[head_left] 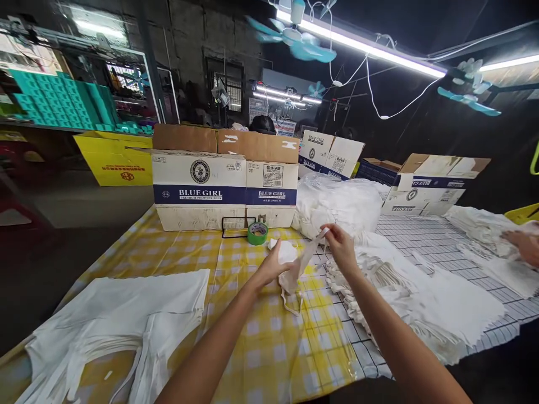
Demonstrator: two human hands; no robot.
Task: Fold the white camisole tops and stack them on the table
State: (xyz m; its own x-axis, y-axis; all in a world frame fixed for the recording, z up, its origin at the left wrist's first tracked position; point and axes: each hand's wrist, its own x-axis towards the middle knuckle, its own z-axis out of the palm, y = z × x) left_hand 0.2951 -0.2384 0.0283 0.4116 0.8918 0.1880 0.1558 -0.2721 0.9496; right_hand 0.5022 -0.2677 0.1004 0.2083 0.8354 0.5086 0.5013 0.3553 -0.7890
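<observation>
A small sheer white cloth piece (pixel 298 271) with a thin hanging strap is stretched between my two hands above the yellow checked tablecloth (pixel 252 336). My left hand (pixel 272 266) grips its lower left part, and my right hand (pixel 340 244) pinches its upper right end. Just behind my left hand lies a roll of green tape (pixel 257 233). Heaped white fabric pieces (pixel 404 292) spread to the right, beside my right forearm. On the left of the table lie flat white garment pieces (pixel 126 303) with curved cut-outs.
A large open carton (pixel 200 193) stands at the back edge, with a black wire stand (pixel 236 219) in front. A clear bag of white fabric (pixel 341 202) sits beside it. More cartons (pixel 425 193) stand behind. Another person's hand (pixel 524 244) touches fabric at the far right.
</observation>
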